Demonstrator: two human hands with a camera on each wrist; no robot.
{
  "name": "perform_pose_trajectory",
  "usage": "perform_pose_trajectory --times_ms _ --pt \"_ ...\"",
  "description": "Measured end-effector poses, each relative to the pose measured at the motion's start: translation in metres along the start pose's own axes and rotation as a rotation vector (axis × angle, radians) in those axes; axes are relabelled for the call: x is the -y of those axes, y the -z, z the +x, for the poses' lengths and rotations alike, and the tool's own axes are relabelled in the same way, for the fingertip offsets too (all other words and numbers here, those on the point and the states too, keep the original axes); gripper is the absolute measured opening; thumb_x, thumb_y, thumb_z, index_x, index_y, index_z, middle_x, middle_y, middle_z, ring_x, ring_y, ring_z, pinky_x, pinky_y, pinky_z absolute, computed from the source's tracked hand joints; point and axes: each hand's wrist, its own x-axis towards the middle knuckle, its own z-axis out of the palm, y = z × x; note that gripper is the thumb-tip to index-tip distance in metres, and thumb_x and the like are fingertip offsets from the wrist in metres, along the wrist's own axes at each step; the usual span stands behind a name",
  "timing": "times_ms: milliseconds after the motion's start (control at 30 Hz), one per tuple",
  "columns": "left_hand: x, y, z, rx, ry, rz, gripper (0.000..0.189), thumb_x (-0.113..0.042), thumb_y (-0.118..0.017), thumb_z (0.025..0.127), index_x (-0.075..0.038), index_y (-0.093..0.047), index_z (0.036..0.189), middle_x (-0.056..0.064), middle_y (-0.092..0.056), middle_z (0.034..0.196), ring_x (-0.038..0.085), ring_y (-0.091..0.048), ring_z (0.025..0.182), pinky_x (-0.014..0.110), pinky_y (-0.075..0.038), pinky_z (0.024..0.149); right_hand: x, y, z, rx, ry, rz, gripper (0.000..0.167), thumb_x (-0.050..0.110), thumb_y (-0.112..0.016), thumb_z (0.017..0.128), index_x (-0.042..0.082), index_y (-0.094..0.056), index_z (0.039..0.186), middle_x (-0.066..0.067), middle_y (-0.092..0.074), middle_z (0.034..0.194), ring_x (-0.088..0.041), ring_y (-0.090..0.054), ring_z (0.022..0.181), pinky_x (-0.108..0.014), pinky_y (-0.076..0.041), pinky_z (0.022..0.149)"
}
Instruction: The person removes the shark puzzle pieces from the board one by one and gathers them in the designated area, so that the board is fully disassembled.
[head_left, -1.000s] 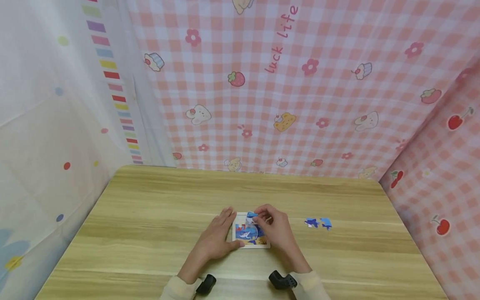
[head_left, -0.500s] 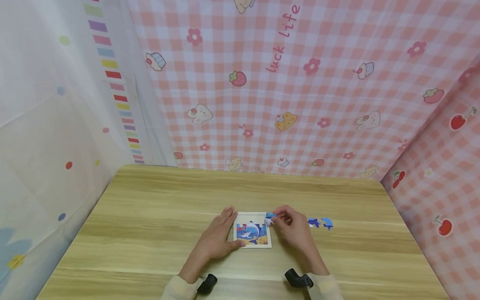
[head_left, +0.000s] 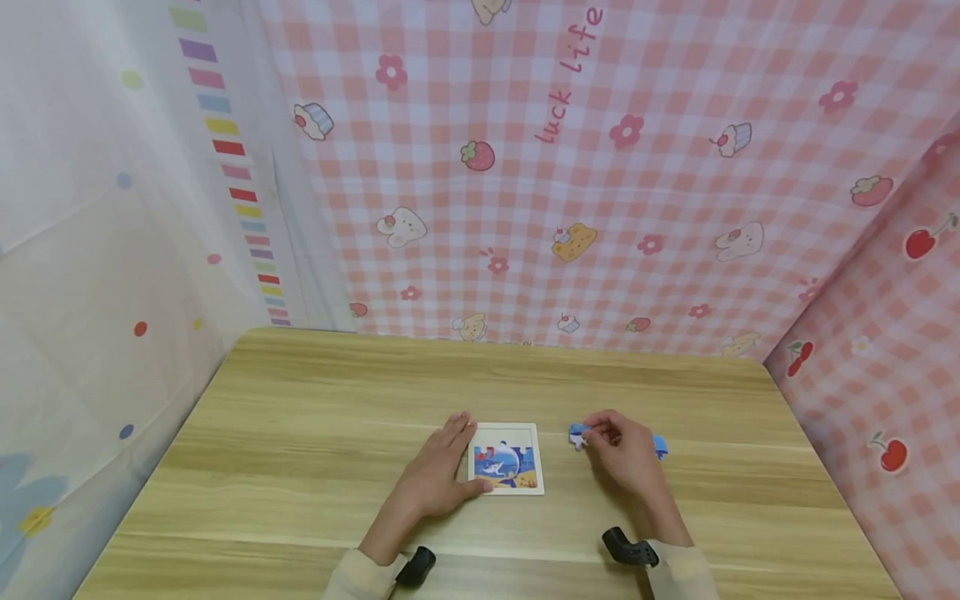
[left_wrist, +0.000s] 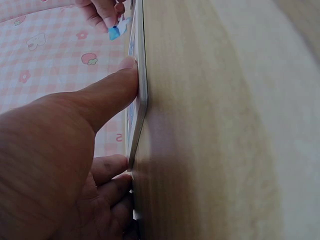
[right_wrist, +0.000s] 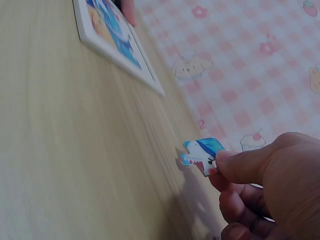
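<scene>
Head view: the thin blue-and-white jigsaw piece, pinched by the right hand, has been carried off the white square puzzle tray, whose upper strip is left unfilled. Left wrist view: the tray's edge is touched by the left hand, thumb spread from fingers. Right wrist view: the piece is held over the pale wooden tabletop.

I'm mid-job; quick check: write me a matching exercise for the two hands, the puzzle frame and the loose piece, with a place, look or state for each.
Column 1
1. left hand
2. right hand
3. frame
4. loose piece

Column 2
A. pinches the held piece
B. blue, just right of the right hand
C. touches the frame
D. white border, puzzle only partly filled

Pairs: 1-C, 2-A, 3-D, 4-B
</scene>
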Motion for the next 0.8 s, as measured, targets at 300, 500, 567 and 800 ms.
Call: perform_pose_trajectory --times_ms 300,500,567,800 --pt "0.000 0.000 0.000 -0.002 0.004 -0.005 0.094 -0.047 -0.074 0.091 -0.003 -0.029 0.161 0.013 -0.019 0.172 0.030 -0.016 0.161 0.050 -0.018 0.132 -0.009 0.010 0.002 -0.002 0.013 -0.038 0.008 0.005 -0.073 0.092 0.008 -0.075 0.100 -0.005 -0.073 0.085 -0.006 -0.060 0.073 -0.017 -0.049 0.066" --pt "-0.001 0.000 -0.001 -0.006 -0.003 -0.006 0.094 -0.046 -0.074 0.091 -0.002 -0.030 0.160 0.014 -0.020 0.172 0.031 -0.016 0.161 0.050 -0.018 0.132 -0.009 0.016 0.002 0.006 -0.003 -0.086 0.007 0.005 -0.072 0.093 0.006 -0.075 0.099 -0.006 -0.069 0.085 -0.011 -0.056 0.074 -0.019 -0.045 0.065" --pt "-0.001 0.000 -0.001 -0.006 -0.003 -0.010 0.094 -0.046 -0.074 0.091 -0.002 -0.030 0.160 0.014 -0.020 0.172 0.031 -0.016 0.161 0.050 -0.018 0.132 -0.009 0.018 0.002 0.010 -0.012 -0.104 0.005 0.006 -0.072 0.093 0.006 -0.075 0.098 -0.006 -0.067 0.085 -0.012 -0.053 0.074 -0.020 -0.042 0.063" --pt "-0.001 0.001 -0.001 0.001 0.000 -0.012 0.094 -0.046 -0.074 0.091 -0.002 -0.029 0.161 0.013 -0.019 0.172 0.030 -0.015 0.161 0.050 -0.017 0.132 -0.014 0.020 0.005 0.051 -0.001 -0.155 0.008 0.011 -0.071 0.096 0.003 -0.073 0.094 -0.005 -0.063 0.084 -0.015 -0.051 0.074 -0.023 -0.040 0.064"
